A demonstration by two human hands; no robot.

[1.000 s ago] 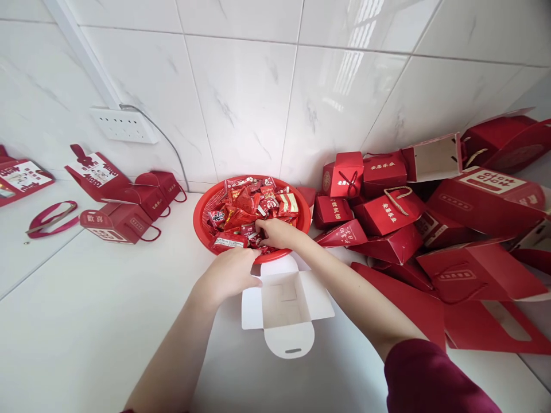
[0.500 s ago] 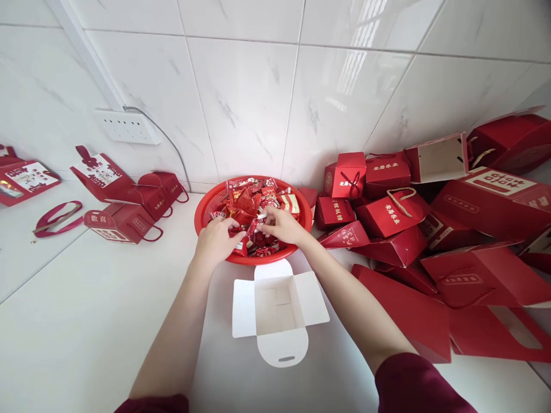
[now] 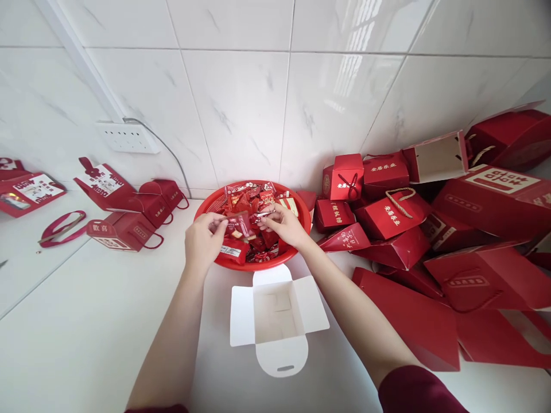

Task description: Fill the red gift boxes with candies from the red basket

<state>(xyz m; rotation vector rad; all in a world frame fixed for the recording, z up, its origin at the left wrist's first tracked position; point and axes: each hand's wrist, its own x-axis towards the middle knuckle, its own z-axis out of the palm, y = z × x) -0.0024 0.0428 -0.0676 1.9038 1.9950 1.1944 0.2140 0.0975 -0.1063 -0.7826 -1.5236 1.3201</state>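
Observation:
A round red plastic basket (image 3: pixel 208 205) full of red-wrapped candies stands near the wall. Over its left part, my left hand (image 3: pixel 204 238) pinches the edge of a red candy packet (image 3: pixel 239 223). My right hand (image 3: pixel 282 223), over the basket's right part, is closed on a small red-and-white wrapped candy (image 3: pixel 260 217). Just in front of the basket lies an open white box (image 3: pixel 278 312) with its four flaps folded outward; nothing shows inside it.
Red gift boxes (image 3: pixel 391 212) are heaped on the right, reaching the wall. On the left stand more red boxes (image 3: pixel 120 229), a red ribbon loop (image 3: pixel 63 228) and, above them, a wall socket (image 3: pixel 128 137) with a cable.
My left hand has moved slightly left and now lifts a red packet. My right hand has shifted a little to the right with a small candy. The view has tilted slightly up.

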